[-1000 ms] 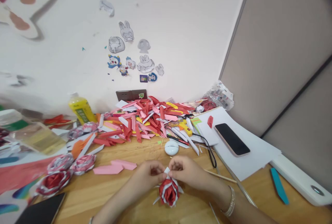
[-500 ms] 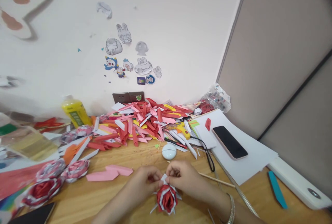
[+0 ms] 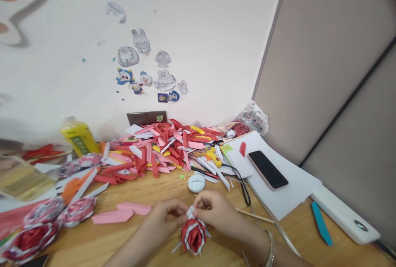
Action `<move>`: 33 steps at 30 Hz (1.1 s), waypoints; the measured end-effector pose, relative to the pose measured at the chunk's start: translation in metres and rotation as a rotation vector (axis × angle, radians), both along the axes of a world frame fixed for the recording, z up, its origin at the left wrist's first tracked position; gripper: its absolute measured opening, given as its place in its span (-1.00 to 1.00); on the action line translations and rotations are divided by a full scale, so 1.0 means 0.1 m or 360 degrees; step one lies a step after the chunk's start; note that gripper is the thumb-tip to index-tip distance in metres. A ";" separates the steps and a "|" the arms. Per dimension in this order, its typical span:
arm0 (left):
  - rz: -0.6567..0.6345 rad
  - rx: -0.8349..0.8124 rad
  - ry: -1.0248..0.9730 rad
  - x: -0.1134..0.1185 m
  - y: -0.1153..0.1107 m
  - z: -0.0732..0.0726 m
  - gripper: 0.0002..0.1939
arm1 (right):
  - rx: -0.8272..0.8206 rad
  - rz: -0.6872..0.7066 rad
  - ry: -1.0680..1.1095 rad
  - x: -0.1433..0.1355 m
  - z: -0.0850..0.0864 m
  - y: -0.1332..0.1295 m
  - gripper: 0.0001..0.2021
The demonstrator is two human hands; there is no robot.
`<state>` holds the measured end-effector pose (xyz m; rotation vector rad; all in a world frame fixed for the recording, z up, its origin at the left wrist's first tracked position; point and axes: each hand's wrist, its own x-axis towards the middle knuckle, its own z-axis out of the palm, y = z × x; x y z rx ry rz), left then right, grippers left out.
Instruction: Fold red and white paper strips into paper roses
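A red and white paper rose (image 3: 193, 236) is between my hands near the front of the table, its folded petals turned toward me. My left hand (image 3: 171, 216) pinches the white paper at the rose's upper edge with thumb and forefinger. From the other side, my right hand (image 3: 212, 210) pinches the same white tip, the two sets of fingertips almost touching. Thin white points of paper stick out around the rose's lower sides. Two pink folded strips (image 3: 122, 212) lie on the wood left of my left hand.
A heap of red, pink, white and yellow folded strips (image 3: 161, 147) runs along the wall, with a yellow glue gun (image 3: 213, 156) beside it. A white rounded case (image 3: 196, 183) sits beyond my hands. Finished paper roses (image 3: 32, 240) lie left; a phone (image 3: 267, 169) rests on white sheets at right.
The view has swung slightly right, so everything sits further left in the picture. Both hands keep their pinch at the rose's upper edge.
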<state>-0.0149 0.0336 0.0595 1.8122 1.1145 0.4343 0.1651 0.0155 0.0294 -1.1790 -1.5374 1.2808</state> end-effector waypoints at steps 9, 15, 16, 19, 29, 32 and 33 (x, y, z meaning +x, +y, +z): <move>-0.0027 -0.0129 -0.0068 -0.05 0.01 0.06 -0.81 | -0.0092 0.0118 0.0160 0.01 -0.10 0.05 -0.79; -0.0064 0.0067 0.0185 -0.03 -0.05 0.10 -0.84 | -0.0083 0.0323 0.0022 0.06 -0.04 0.03 -0.91; -0.0053 0.0097 0.0216 -0.02 -0.06 0.07 -0.84 | -0.0063 0.0319 -0.0017 0.06 -0.04 0.02 -0.91; -0.0034 0.0164 0.0256 -0.01 -0.08 0.00 -0.86 | 0.0012 0.0252 -0.0132 0.05 -0.03 -0.01 -0.90; -0.0234 0.0075 -0.0073 -0.10 -0.04 0.04 -0.37 | 0.0166 -0.0142 -0.0220 0.06 0.01 0.07 -0.92; -0.0108 0.0225 -0.0040 -0.03 -0.07 -0.02 -0.44 | 0.0168 -0.0139 -0.0230 0.08 -0.03 0.12 -0.92; -0.0094 0.0258 -0.0030 0.00 -0.08 -0.04 -0.48 | 0.0171 -0.0119 -0.0239 0.09 -0.04 0.13 -0.91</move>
